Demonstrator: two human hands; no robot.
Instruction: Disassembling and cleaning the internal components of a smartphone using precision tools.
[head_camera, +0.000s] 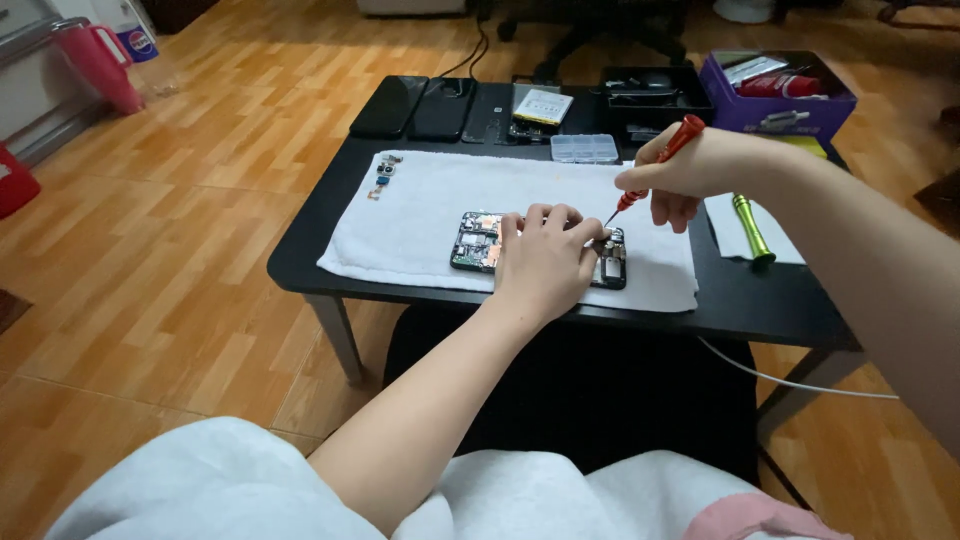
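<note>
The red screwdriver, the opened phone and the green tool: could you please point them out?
red screwdriver (672, 147), head view, upper handle.
opened phone (476, 242), head view, exposed left end.
green tool (750, 228), head view, mid shaft.

one opened phone, two screwdrivers, one white towel, one purple box

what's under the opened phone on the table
A white towel lies under the opened phone, spread on the black table. The left hand covers the phone's middle, so that part is hidden.
</note>
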